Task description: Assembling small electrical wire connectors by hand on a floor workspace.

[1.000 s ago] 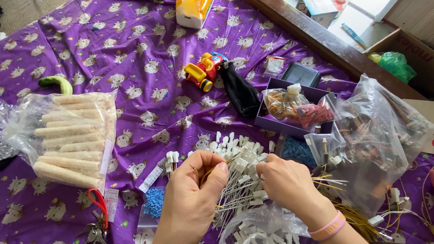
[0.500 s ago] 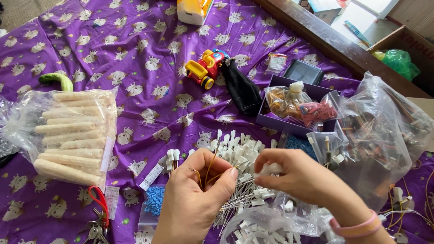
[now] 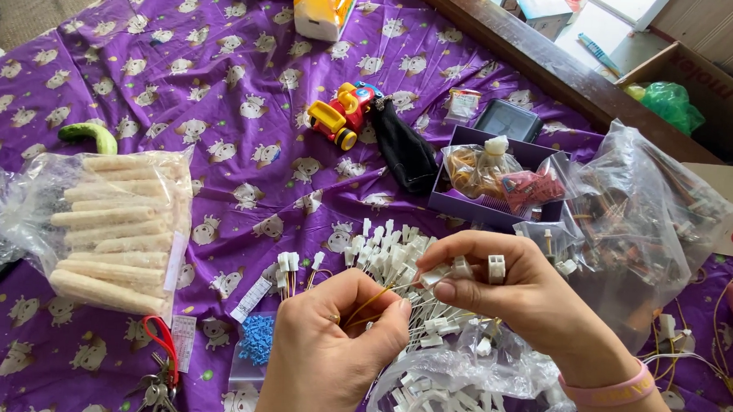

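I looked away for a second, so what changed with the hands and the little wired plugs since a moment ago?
The right hand lifted off the pile of white plugs and now pinches one small white plug at its fingertips. The left hand drew in toward it, pinching a thin yellow wire. The bag of pale sticks, toy car and purple box stayed put.

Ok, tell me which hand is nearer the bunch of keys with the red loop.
Left. The left hand sits just right of the keys at the bottom edge; the right hand is farther right, beyond the left hand.
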